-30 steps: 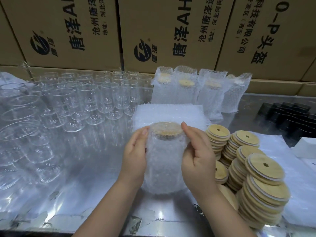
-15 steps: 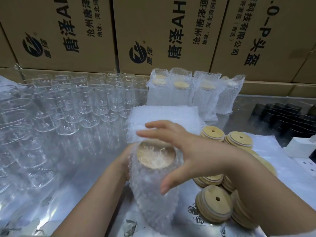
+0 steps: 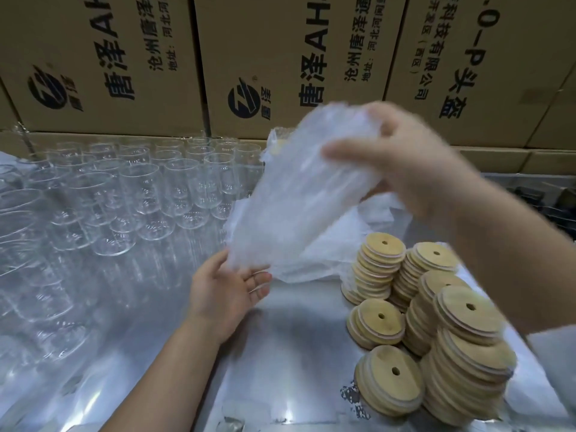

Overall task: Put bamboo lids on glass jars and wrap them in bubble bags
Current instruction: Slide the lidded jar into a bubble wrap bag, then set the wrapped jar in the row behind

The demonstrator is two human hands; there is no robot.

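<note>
My right hand (image 3: 414,169) grips the top end of a bubble-wrapped jar (image 3: 305,194), which hangs tilted and motion-blurred above the table. Its lower end touches the thumb of my left hand (image 3: 224,288), which lies palm up with fingers apart beneath it. The lid cannot be seen through the blur. Stacks of round bamboo lids (image 3: 461,366) with centre holes stand at the right. Several bare glass jars (image 3: 131,194) fill the left side.
A flat pile of bubble bags (image 3: 327,254) lies behind the lids, under the lifted jar. Another wrapped jar (image 3: 274,141) peeks out at the back. Printed cardboard boxes (image 3: 280,57) wall off the rear. Black items (image 3: 542,201) sit far right on the metal table (image 3: 296,353).
The wrapped jar stood on the table between both hands; my right hand moved to its top and lifted it up and back, tilted. My left hand slid to its bottom end.
</note>
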